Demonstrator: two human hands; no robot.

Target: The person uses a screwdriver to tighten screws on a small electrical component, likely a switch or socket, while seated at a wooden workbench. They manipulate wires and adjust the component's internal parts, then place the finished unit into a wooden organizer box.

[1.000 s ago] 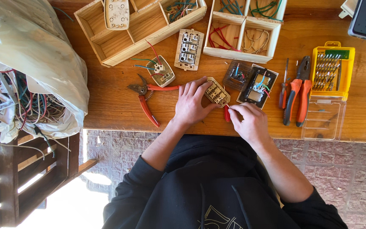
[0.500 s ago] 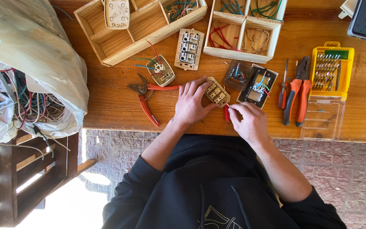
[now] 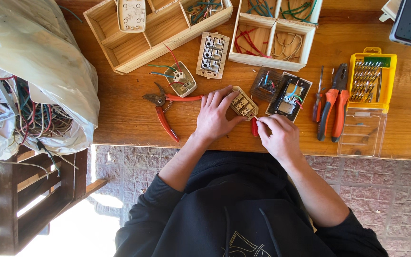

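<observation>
The left hand [image 3: 213, 115] lies on the wooden table [image 3: 129, 114] with its fingers spread and curled over a small beige switch block [image 3: 243, 103], pinning it by its near edge; the block sits tilted under the fingertips, its row of small terminals facing up. The right hand [image 3: 278, 135] is closed around a red-handled screwdriver [image 3: 254, 126], thumb and forefinger pinched on the shaft, with the tip reaching to the block's lower right corner, where the two hands nearly meet.

Just left of the left hand's fingers lie red-handled cutters [image 3: 163, 108], open, one handle pointing towards the wrist. Beyond those fingers, further from the person, sits a socket insert [image 3: 181, 79] trailing red and green wires, and beside it a grey switch plate [image 3: 212, 55] face down. Just beyond the right hand's fingers are a dark mesh-like part [image 3: 266, 84] and a black-framed switch box [image 3: 290, 97] with coloured wires inside. To the right of that hand lie a slim screwdriver [image 3: 318, 95] and orange-handled pliers [image 3: 335, 105], side by side, then a yellow case of bits [image 3: 372, 78] with its clear lid [image 3: 361, 133] laid below it.

Well beyond both hands stand two wooden trays: a long one [image 3: 102, 24] holding a white plate and some wires, and a square one [image 3: 243, 24] with coils of wire sorted by colour. Far to the left of the left hand a plastic bag [image 3: 29, 52] spills tangled cables and switch parts.
</observation>
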